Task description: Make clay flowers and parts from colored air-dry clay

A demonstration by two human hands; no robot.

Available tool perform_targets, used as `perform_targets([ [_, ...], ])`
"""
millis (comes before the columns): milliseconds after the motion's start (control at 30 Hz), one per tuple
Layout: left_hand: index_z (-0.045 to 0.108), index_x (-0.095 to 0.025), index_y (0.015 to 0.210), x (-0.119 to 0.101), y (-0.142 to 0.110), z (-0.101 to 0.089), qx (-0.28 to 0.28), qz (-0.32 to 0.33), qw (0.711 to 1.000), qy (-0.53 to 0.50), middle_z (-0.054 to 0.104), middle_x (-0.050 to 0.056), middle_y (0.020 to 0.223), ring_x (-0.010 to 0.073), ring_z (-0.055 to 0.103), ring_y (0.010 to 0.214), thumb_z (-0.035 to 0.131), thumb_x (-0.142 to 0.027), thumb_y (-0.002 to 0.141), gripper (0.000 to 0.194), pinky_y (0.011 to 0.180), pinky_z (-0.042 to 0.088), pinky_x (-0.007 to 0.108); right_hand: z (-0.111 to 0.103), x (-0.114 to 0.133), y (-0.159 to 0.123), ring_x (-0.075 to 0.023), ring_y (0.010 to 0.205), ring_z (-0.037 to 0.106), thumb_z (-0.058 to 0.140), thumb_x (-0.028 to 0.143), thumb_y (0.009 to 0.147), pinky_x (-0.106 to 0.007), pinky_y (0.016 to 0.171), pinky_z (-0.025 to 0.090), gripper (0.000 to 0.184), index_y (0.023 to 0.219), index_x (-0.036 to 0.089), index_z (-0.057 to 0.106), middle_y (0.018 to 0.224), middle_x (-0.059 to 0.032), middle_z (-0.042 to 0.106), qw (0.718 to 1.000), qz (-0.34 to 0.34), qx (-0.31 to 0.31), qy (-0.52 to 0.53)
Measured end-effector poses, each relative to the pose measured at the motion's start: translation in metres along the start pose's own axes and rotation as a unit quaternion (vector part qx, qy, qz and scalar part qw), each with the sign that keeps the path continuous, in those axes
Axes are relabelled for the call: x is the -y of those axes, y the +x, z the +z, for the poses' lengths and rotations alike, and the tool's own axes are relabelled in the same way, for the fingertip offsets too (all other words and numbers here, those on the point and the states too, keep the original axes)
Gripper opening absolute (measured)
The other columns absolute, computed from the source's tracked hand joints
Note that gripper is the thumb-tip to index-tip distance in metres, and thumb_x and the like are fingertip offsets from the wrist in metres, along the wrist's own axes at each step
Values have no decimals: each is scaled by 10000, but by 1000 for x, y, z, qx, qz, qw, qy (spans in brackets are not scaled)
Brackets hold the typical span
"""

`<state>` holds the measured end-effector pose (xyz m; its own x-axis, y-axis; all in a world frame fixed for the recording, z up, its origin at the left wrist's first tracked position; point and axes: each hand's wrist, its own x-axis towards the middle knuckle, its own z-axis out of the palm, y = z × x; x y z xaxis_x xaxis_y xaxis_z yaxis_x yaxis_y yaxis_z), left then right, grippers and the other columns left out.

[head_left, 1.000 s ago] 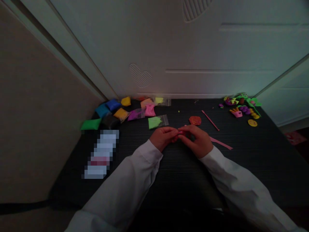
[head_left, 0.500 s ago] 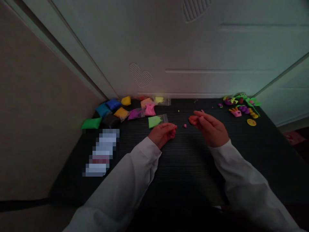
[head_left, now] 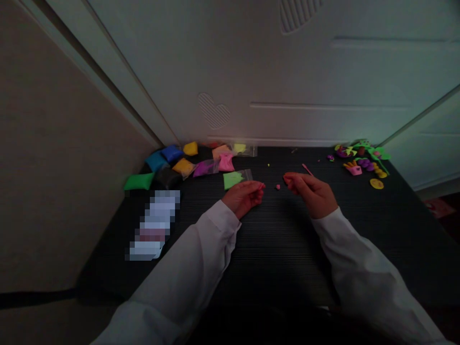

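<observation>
My left hand point(head_left: 245, 197) is closed in a pinch above the dark table. Its fingertips look reddish pink, and I cannot make out what sits between them. Across a small gap, my right hand point(head_left: 312, 190) is also pinched, thumb against forefinger. A dark red-orange edge point(head_left: 285, 178) shows at its fingertips; the rest of that piece is hidden by the fingers. Between the hands lies a small pink lump of clay point(head_left: 278, 187). Just beyond the right hand rests a thin pink modelling tool point(head_left: 306, 168), partly covered by the hand.
Bags of coloured clay, among them light green point(head_left: 233, 180), pink point(head_left: 226, 162) and green point(head_left: 139, 181), lie at the back left. A blurred pale oblong point(head_left: 154, 225) lies nearer. Small clay figures point(head_left: 362, 160) and a yellow disc point(head_left: 377, 183) are at the right. A white panel point(head_left: 287, 124) stands behind.
My right hand has come down slightly, and its fingertips now cover most of the red-orange piece. More of the pink tool shows. My left hand stays pinched; the view has shifted a little.
</observation>
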<state>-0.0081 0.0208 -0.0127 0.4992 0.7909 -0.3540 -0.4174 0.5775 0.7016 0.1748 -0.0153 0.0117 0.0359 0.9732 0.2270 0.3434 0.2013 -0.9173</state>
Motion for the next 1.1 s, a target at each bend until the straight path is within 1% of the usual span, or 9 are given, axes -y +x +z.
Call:
perform_targets([
  [200,589,-88,707,0,0,0,2,-2,1000,-7,554,6,582,55,507,531,620,-193,635,131,516,402,186,4,-12,3,-104,717,576,489,293,769,-275,645,471,297,1050,197,501,873,-37,609,991,12,38,128],
  [300,589,-89,712,-1,0,0,4,-4,1000,-3,554,7,584,58,506,532,622,-201,635,140,514,401,188,6,-9,2,-107,646,591,554,294,720,-262,575,475,226,920,195,513,787,-22,630,983,33,38,179],
  [433,591,-94,714,0,0,0,-2,-1,1000,-3,559,8,590,60,510,539,623,-198,634,135,527,407,194,5,-4,1,-83,535,557,666,266,599,-241,513,477,160,679,179,558,707,4,612,990,39,-9,137],
  [533,593,-95,714,0,0,0,-1,0,1000,-2,562,7,590,59,513,539,618,-187,637,123,535,409,196,5,-5,0,-98,631,582,620,282,653,-265,598,501,153,783,200,618,811,-16,618,992,27,-8,121],
  [633,592,-94,719,0,0,0,-2,-1,1000,-3,564,6,582,58,517,537,611,-188,646,121,538,408,195,8,-8,-1,-119,734,604,525,295,741,-315,710,501,223,939,215,589,874,-32,627,984,42,22,172],
  [733,593,-92,716,0,0,0,1,-2,1000,-5,567,8,585,57,520,541,612,-190,647,121,537,405,191,11,-9,-2,-125,783,606,550,268,727,-329,750,492,241,962,220,557,891,-29,628,974,52,39,219],
  [900,597,-92,712,0,0,0,9,-2,1000,-10,565,10,591,60,519,546,618,-194,640,126,529,402,189,13,-5,-4,-102,665,587,681,226,583,-262,632,498,212,746,200,547,742,20,591,978,44,8,206],
  [967,597,-93,709,0,0,0,7,-1,1000,-11,564,10,593,60,519,548,618,-189,637,122,528,401,188,12,-3,-3,-76,568,549,657,249,615,-232,552,470,149,689,187,544,672,30,562,981,43,14,189],
  [1100,595,-91,714,0,0,0,9,0,1000,-10,563,11,591,61,519,551,612,-180,641,117,525,399,184,11,-2,-3,-59,485,495,495,317,760,-224,485,420,149,803,193,566,610,33,542,972,45,35,226],
])
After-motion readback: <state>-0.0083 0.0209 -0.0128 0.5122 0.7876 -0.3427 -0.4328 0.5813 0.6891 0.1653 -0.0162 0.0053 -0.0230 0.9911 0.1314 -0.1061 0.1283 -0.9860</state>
